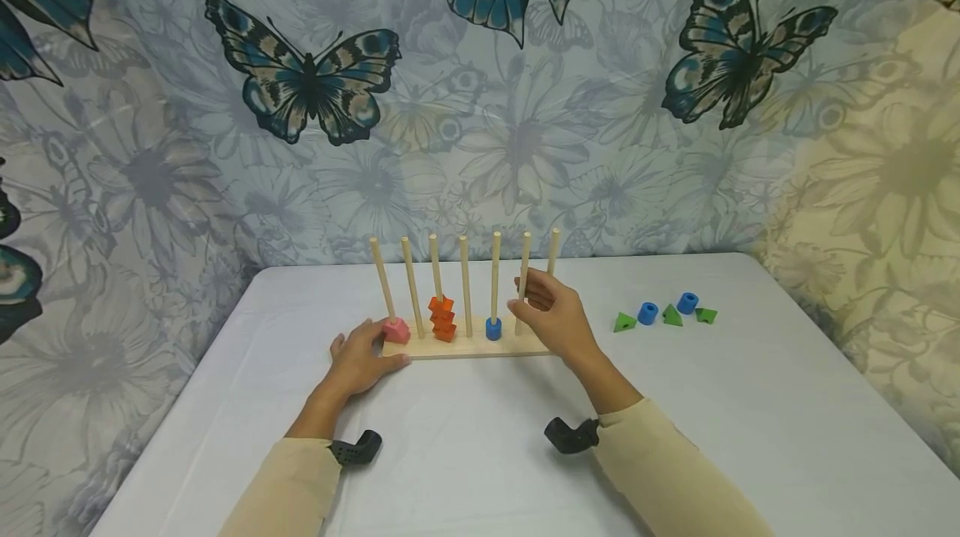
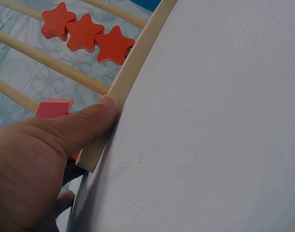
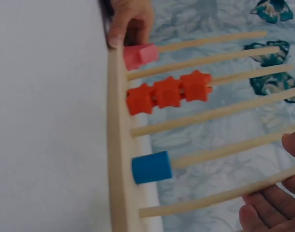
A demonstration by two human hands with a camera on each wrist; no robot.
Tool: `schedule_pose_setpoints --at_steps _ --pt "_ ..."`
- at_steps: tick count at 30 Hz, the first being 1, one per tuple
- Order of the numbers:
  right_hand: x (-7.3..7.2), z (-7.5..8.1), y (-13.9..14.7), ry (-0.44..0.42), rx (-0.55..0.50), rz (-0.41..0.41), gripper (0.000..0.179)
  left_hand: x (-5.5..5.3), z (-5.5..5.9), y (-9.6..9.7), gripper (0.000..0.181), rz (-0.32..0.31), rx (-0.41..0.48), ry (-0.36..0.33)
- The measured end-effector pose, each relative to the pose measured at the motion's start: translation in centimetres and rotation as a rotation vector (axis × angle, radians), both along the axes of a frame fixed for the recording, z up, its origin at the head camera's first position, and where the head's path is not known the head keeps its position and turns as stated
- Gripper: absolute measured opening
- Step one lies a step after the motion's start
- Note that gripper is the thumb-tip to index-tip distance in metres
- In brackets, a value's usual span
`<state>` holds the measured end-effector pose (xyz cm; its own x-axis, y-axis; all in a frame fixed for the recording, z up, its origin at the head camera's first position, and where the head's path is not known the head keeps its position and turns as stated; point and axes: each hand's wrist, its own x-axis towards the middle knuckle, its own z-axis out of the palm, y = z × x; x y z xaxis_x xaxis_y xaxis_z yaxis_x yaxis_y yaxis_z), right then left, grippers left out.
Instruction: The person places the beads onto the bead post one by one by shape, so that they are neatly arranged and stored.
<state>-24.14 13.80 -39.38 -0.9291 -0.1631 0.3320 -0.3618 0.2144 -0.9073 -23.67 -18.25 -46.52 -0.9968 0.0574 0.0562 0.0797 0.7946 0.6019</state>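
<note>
Nearest, the left hand [image 1: 362,363] grips the left end of the wooden stand [image 1: 468,348], thumb along the front edge and fingers behind; if that hold slackened, the stand might slide or twist on the smooth white surface [image 1: 465,445]. Its fingers sit right beside the pink block [image 1: 401,332] at the foot of the leftmost peg, so shifting them could turn it.

The right hand [image 1: 557,316] is at the sixth peg [image 1: 527,253], thumb and fingers apart on either side; whether they touch it I cannot tell, and no piece shows between them. A sideways knock there could lever the stand up or bend the peg. The three orange stars [image 1: 443,317] and the blue cylinder [image 1: 492,329] sit low on their pegs and seem unlikely to come off.

Farther right, a sweeping sleeve could scatter the loose green triangles [image 1: 672,318] and blue tubes [image 1: 648,313].
</note>
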Motion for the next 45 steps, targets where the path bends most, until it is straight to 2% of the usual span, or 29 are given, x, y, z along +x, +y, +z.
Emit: schedule_pose_setpoints --at_steps 9,12,16,22,28,32,36,41,45 --pt "3.7 4.9 2.3 0.241 -0.015 -0.003 0.038 0.0 -0.3 -0.1 0.069 -0.009 0.001 0.004" --pt "3.5 5.1 3.7 0.332 -0.028 -0.030 0.037 0.0 -0.3 -0.1 0.068 -0.012 0.001 0.014" --pt "2.4 4.5 5.9 0.417 -0.059 -0.095 0.039 0.0 -0.3 -0.1 0.068 -0.010 -0.001 0.015" --pt "1.2 3.6 9.2 0.422 -0.132 -0.260 0.037 0.1 -0.3 0.0 0.070 -0.014 0.009 -0.001" --pt "-0.3 2.1 11.8 0.360 -0.089 -0.501 0.036 -0.1 -0.3 -0.2 0.067 -0.012 0.013 0.021" --pt "-1.1 0.5 13.1 0.260 -0.060 -0.592 0.038 -0.3 -0.5 -0.3 0.065 -0.013 0.010 0.022" --pt "-1.6 -1.2 14.0 0.101 -0.052 -0.629 0.042 -0.4 -0.5 -0.3 0.065 -0.013 0.012 0.027" --pt "-2.2 -3.3 14.7 -0.103 -0.042 -0.638 0.050 -0.4 -0.6 -0.2 0.065 -0.008 0.008 0.025" --pt "-2.3 -4.2 15.1 -0.156 -0.010 -0.630 0.053 -0.3 -0.4 -0.2 0.066 -0.008 0.004 0.022"
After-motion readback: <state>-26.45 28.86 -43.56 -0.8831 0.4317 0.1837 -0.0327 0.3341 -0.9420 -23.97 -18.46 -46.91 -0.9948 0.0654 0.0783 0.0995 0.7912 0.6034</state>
